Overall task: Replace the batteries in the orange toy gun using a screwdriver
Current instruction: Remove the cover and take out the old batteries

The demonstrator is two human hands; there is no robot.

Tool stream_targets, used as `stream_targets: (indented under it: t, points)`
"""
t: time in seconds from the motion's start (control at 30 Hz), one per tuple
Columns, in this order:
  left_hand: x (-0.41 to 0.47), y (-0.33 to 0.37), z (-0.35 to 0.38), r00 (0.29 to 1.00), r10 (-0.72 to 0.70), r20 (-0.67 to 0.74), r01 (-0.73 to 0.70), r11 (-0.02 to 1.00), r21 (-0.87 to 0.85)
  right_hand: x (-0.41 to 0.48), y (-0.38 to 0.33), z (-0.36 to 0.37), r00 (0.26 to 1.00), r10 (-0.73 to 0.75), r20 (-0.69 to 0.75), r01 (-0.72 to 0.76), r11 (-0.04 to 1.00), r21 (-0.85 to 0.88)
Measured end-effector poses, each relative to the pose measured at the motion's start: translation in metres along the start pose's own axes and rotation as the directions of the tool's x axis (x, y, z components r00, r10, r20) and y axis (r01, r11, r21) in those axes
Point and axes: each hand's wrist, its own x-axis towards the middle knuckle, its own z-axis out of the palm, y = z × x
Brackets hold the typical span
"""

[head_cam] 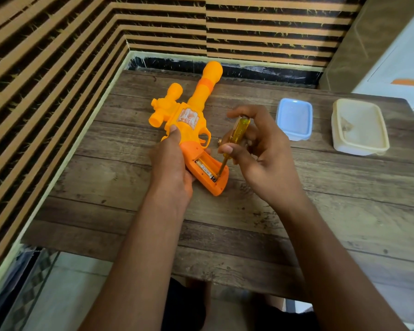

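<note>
Orange plastic toy gun (189, 120) gripped by left hand (170, 161); right hand (256, 149) grips yellow-handled screwdriver (234, 139), tip at exposed battery (204, 172).

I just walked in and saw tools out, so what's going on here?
A person is working on an orange toy gun on a wooden table. The left hand grips its handle, where the battery compartment is open with a battery inside. The right hand holds a yellow-handled screwdriver, its tip down at the battery's end, apparently prying it out. A blue container and a cream container sit to the right.
</note>
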Motion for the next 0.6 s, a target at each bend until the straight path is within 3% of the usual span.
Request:
stream_targets:
  t: [0.13,0.33,0.6]
  points:
    - [0.001,-0.001,-0.001,1.0,-0.009,-0.001,0.009,1.0,-0.023,-0.005,-0.01,-0.003,0.996,-0.042,0.083,0.046,0.998,-0.053]
    - [0.002,0.001,-0.002,0.999,-0.019,-0.043,0.017,0.998,-0.054,-0.011,-0.012,-0.009,0.984,0.027,0.174,-0.016,0.998,-0.061]
    - [0.001,0.004,0.0,0.998,-0.034,-0.049,0.031,0.998,-0.056,-0.023,-0.008,-0.004,0.996,0.081,0.022,-0.081,0.997,-0.007]
